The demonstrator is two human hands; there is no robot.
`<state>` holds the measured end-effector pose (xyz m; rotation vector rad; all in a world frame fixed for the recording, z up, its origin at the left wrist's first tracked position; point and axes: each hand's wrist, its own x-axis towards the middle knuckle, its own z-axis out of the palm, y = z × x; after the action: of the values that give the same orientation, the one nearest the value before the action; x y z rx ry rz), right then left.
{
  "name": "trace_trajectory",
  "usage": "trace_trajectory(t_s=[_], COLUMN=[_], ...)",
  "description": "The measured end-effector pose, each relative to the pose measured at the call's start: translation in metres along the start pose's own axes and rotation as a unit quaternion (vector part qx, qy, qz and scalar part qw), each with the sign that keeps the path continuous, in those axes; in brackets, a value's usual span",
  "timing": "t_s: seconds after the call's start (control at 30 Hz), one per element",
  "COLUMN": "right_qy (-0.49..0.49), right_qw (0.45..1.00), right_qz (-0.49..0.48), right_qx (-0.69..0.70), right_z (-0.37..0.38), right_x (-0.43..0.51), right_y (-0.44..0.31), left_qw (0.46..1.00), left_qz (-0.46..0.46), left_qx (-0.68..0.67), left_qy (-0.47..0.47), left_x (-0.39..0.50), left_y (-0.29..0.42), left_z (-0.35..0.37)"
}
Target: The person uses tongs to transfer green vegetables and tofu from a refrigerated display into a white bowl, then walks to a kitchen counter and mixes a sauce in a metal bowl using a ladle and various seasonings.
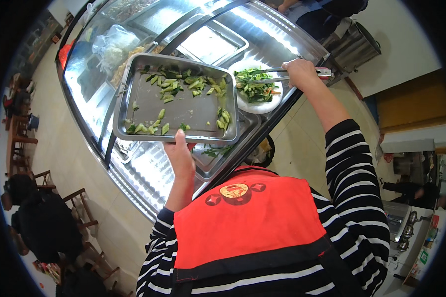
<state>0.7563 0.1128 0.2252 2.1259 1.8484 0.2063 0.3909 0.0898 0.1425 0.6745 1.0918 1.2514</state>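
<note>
My left hand (181, 157) grips the near rim of a rectangular stainless steel tray (163, 111), thumb over the edge, fingers hidden beneath. Cut cucumber pieces (167, 87) lie scattered in it, mostly along its far side and corners. My right hand (300, 74) holds metal tongs (273, 78), their tips reaching into a heap of green vegetables (255, 89) on a round white plate (258, 107). The plate sits just right of the tray, on the right side of the lit display counter. Whether the tong tips pinch anything is hard to tell.
Inside the counter (148, 189) are another steel tray (208, 42), a bulging plastic bag (115, 46) and, below my tray, a tray with green stalks (217, 150). A bin (262, 152) stands by the counter. Seated people (44, 222) and wooden chairs (83, 208) are at left; a large metal pot (356, 46) is upper right.
</note>
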Motion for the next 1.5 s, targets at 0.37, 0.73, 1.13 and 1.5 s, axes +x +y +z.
trace_trajectory(t_s=[0.37, 0.73, 1.13, 1.5], right_qy=[0.01, 0.008, 0.095, 0.204], right_qw=[0.994, 0.953, 0.964, 0.952], right_qz=[0.028, -0.04, -0.022, -0.025], right_qx=[0.106, 0.3, 0.246, 0.225], right_z=[-0.014, -0.017, -0.007, 0.017], right_x=[-0.011, -0.066, -0.096, -0.088], right_y=[-0.01, -0.182, -0.212, -0.203], left_qw=[0.985, 0.965, 0.944, 0.883], left_qz=[-0.092, -0.112, -0.194, -0.184], left_qx=[-0.063, 0.094, 0.24, 0.422], left_qy=[0.134, 0.216, 0.115, 0.086], left_x=[-0.036, -0.064, -0.006, 0.065], left_y=[0.06, 0.1, 0.062, -0.001], left_z=[-0.161, -0.416, -0.433, -0.421])
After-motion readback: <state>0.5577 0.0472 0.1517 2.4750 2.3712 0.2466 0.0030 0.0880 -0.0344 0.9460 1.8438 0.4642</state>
